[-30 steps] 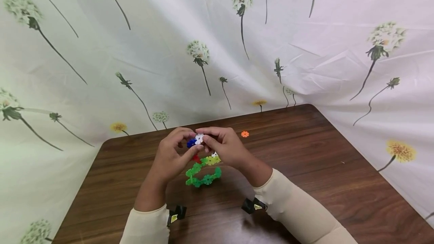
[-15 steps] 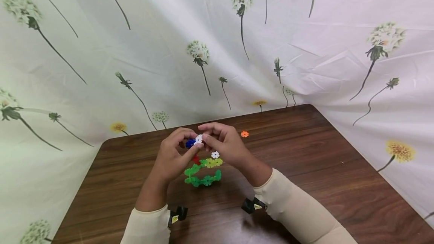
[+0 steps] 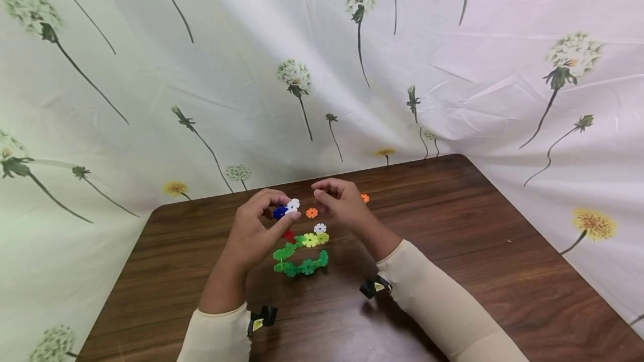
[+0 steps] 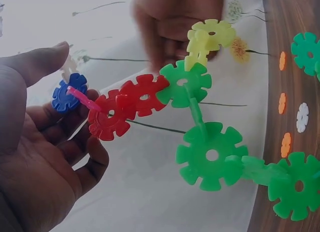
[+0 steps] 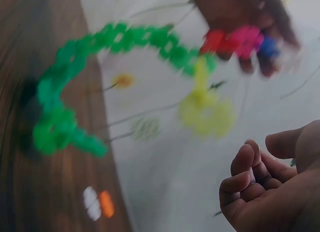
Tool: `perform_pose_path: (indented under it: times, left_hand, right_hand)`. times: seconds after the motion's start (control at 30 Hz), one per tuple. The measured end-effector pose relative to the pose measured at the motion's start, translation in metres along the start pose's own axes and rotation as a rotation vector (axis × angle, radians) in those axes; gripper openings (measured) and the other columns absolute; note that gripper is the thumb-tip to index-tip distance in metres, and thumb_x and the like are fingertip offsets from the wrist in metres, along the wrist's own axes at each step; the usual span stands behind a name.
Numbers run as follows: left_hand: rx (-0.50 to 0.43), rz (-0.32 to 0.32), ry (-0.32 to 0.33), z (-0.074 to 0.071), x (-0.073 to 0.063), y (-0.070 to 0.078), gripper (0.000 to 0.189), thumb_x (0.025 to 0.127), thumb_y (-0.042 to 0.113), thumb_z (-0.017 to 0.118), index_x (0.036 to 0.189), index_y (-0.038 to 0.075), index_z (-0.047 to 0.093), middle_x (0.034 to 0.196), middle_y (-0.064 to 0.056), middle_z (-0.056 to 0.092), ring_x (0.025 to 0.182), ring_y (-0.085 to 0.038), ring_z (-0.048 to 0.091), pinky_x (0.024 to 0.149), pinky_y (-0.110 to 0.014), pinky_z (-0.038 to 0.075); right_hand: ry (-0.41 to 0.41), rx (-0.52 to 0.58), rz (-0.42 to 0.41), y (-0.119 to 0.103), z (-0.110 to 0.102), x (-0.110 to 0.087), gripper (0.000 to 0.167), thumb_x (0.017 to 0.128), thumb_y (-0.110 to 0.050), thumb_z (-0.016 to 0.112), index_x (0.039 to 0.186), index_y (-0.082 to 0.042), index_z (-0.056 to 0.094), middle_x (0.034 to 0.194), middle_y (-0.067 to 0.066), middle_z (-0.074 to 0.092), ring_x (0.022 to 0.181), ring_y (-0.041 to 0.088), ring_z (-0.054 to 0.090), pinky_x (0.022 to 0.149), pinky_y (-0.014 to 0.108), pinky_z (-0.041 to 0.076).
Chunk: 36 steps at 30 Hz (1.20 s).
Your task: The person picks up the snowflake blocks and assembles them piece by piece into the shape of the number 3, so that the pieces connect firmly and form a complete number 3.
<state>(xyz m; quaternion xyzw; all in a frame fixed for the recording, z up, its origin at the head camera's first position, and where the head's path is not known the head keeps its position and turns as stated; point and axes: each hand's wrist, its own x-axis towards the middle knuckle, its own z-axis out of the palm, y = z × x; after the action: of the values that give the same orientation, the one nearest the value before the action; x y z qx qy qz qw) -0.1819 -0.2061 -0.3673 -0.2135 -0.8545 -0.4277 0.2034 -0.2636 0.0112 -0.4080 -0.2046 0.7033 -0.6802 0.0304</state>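
My left hand (image 3: 257,229) pinches the white end disc (image 3: 293,205) of a chain of flower-shaped interlocking discs, beside a blue disc (image 4: 69,93). From there the chain runs through pink, two red discs (image 4: 145,94), several green discs (image 4: 212,156) and a yellow branch (image 4: 214,33). Its green part (image 3: 308,266) hangs in a curve toward me in the head view. To the right, apart from the chain, my right hand (image 3: 344,205) has loosely bent fingers (image 5: 242,159) with nothing between them.
Beyond the chain lie loose discs on the brown wooden table (image 3: 453,250): an orange one (image 3: 312,213), a white one (image 3: 320,228) and another orange one (image 3: 365,198) partly behind my right hand. A dandelion-print cloth (image 3: 226,99) hangs behind the table.
My right hand has let go of the white end of the chain and moved right, uncovering an orange disc on the table. My left hand stays nearly in place, still holding the chain.
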Motion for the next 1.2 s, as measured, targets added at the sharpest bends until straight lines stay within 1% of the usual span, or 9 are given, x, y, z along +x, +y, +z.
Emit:
perform_pose_path:
  times: [0.07, 0.17, 0.3, 0.43, 0.57, 0.7, 0.93, 1.07, 1.2]
  left_hand:
    - [-0.001, -0.011, -0.006, -0.001, 0.000, 0.000, 0.020, 0.095, 0.009, 0.085, 0.111, 0.003, 0.074, 0.114, -0.009, 0.074, 0.092, -0.014, 0.062, 0.081, -0.032, 0.058]
    - [-0.003, -0.022, -0.015, -0.001, 0.000, 0.000, 0.021, 0.095, 0.010, 0.085, 0.112, 0.004, 0.074, 0.114, -0.009, 0.074, 0.093, -0.016, 0.062, 0.082, -0.033, 0.058]
    - [-0.009, -0.031, -0.025, -0.002, 0.001, 0.001, 0.020, 0.096, 0.010, 0.085, 0.112, 0.004, 0.074, 0.113, -0.009, 0.073, 0.093, -0.017, 0.062, 0.083, -0.032, 0.058]
    - [-0.011, -0.041, -0.034, -0.002, 0.001, 0.002, 0.020, 0.096, 0.011, 0.085, 0.112, 0.004, 0.073, 0.112, -0.009, 0.073, 0.093, -0.018, 0.062, 0.084, -0.031, 0.058]
    - [-0.004, -0.048, -0.039, -0.003, 0.000, 0.002, 0.021, 0.096, 0.011, 0.085, 0.112, 0.004, 0.073, 0.113, -0.009, 0.073, 0.094, -0.018, 0.062, 0.084, -0.031, 0.059]
    - [-0.007, -0.050, -0.043, -0.003, -0.001, 0.002, 0.021, 0.096, 0.011, 0.085, 0.112, 0.004, 0.073, 0.113, -0.009, 0.073, 0.093, -0.017, 0.062, 0.085, -0.032, 0.059]
    - [-0.010, -0.043, -0.040, -0.004, -0.001, 0.002, 0.020, 0.096, 0.011, 0.084, 0.112, 0.004, 0.073, 0.112, -0.009, 0.072, 0.093, -0.017, 0.061, 0.084, -0.032, 0.059]
    - [-0.004, -0.042, -0.042, -0.004, -0.001, 0.001, 0.020, 0.097, 0.011, 0.084, 0.112, 0.004, 0.072, 0.112, -0.008, 0.072, 0.093, -0.017, 0.061, 0.084, -0.031, 0.059]
    - [-0.002, -0.041, -0.046, -0.004, -0.001, 0.001, 0.021, 0.097, 0.011, 0.084, 0.112, 0.005, 0.072, 0.112, -0.008, 0.072, 0.094, -0.018, 0.061, 0.084, -0.030, 0.058]
  right_hand:
    - [0.004, -0.001, 0.036, 0.011, -0.003, 0.004, 0.021, 0.110, -0.008, 0.064, 0.126, 0.003, 0.074, 0.088, 0.004, 0.069, 0.083, 0.032, 0.066, 0.082, 0.043, 0.063]
    - [0.007, -0.010, 0.101, 0.024, -0.007, 0.010, 0.020, 0.110, -0.009, 0.065, 0.123, 0.001, 0.075, 0.099, 0.018, 0.072, 0.088, 0.035, 0.066, 0.084, 0.045, 0.063]
    - [-0.001, -0.032, 0.153, 0.036, -0.010, 0.013, 0.019, 0.109, -0.010, 0.067, 0.122, 0.000, 0.076, 0.109, 0.027, 0.072, 0.081, 0.018, 0.064, 0.076, 0.028, 0.060]
    - [-0.025, -0.054, 0.172, 0.047, -0.011, 0.015, 0.021, 0.108, -0.010, 0.069, 0.124, 0.002, 0.075, 0.103, 0.019, 0.071, 0.077, 0.015, 0.061, 0.072, 0.026, 0.057]
    - [-0.061, -0.091, 0.179, 0.059, -0.012, 0.016, 0.028, 0.107, -0.012, 0.070, 0.129, 0.006, 0.072, 0.104, 0.009, 0.072, 0.083, 0.017, 0.064, 0.073, 0.026, 0.056]
    - [-0.075, -0.116, 0.168, 0.070, -0.012, 0.018, 0.030, 0.106, -0.012, 0.072, 0.129, 0.006, 0.072, 0.108, 0.009, 0.074, 0.091, 0.021, 0.066, 0.076, 0.027, 0.056]
    - [-0.111, -0.157, 0.154, 0.084, -0.012, 0.018, 0.025, 0.102, -0.009, 0.076, 0.123, 0.005, 0.074, 0.103, 0.009, 0.074, 0.087, 0.015, 0.065, 0.072, 0.029, 0.056]
    - [-0.144, -0.231, 0.137, 0.089, -0.012, 0.017, 0.025, 0.102, -0.010, 0.076, 0.122, 0.004, 0.075, 0.105, 0.012, 0.074, 0.092, 0.014, 0.065, 0.079, 0.025, 0.055]
    - [-0.162, -0.274, 0.142, 0.092, -0.012, 0.016, 0.024, 0.101, -0.013, 0.079, 0.121, 0.000, 0.076, 0.107, 0.013, 0.074, 0.094, 0.016, 0.065, 0.080, 0.026, 0.054]
